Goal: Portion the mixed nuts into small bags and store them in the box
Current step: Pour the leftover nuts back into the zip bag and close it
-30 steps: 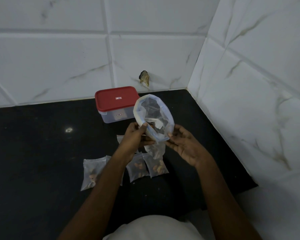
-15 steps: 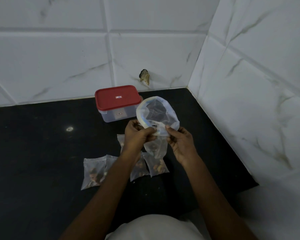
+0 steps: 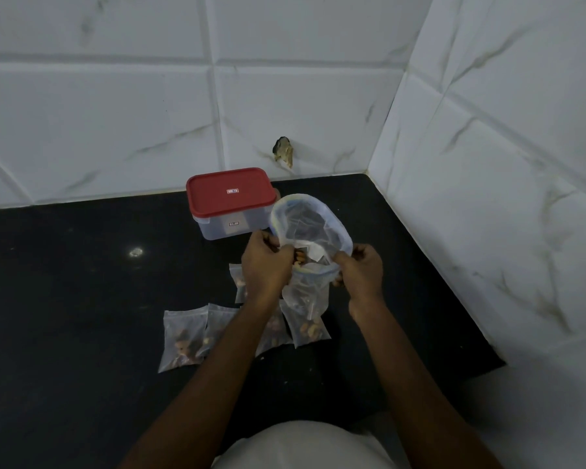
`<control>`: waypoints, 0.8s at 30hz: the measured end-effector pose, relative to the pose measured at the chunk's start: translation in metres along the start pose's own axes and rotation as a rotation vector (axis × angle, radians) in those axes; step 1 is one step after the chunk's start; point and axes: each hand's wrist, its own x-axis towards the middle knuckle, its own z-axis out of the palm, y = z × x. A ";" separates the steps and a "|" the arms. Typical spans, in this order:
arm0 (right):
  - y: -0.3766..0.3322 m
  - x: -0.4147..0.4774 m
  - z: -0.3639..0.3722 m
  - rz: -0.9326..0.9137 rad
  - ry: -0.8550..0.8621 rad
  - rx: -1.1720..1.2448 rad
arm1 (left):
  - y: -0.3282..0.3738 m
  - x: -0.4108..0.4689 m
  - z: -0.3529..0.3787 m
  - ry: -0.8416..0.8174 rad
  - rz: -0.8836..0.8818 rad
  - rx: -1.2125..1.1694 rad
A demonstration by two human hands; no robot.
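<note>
Head view shows your left hand (image 3: 268, 265) and right hand (image 3: 361, 272) raised over the black stone countertop (image 3: 82, 299), both gripping a large clear plastic zip bag (image 3: 310, 225) with a bluish seal strip. Your left fingers are curled round the near-left part of its rim; your right thumb and fingers pinch the near-right part. The mouth gapes wide between the two grips and tilts toward you, the far rim standing above your knuckles.

A few tan mixed nuts (image 3: 299, 258) show right at your left fingertips. Whether you hold them or they lie inside the bag is hard to tell in this dim light.

Below the rim, between your wrists, a small clear plastic bag (image 3: 307, 292) hangs down; which hand carries it I cannot tell.

Filled small bags of nuts (image 3: 183, 336) lie flat on the countertop under your forearms. A clear rectangular plastic box with a red lid (image 3: 232, 198), lid on, stands just behind the large bag, near the white marbled wall tiles (image 3: 115, 113).
</note>
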 end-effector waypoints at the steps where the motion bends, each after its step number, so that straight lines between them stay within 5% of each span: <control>1: 0.001 0.002 -0.001 -0.050 0.041 -0.054 | -0.001 0.004 -0.003 0.022 0.051 0.075; 10: -0.014 0.012 -0.007 -0.068 -0.080 -0.281 | -0.002 0.024 -0.012 -0.067 0.023 0.148; 16: -0.014 0.013 -0.017 -0.437 0.019 -0.711 | -0.002 0.036 -0.017 -0.105 0.208 0.419; 24: -0.039 0.038 -0.016 -0.263 -0.062 -0.611 | 0.022 0.060 -0.016 -0.290 0.059 0.284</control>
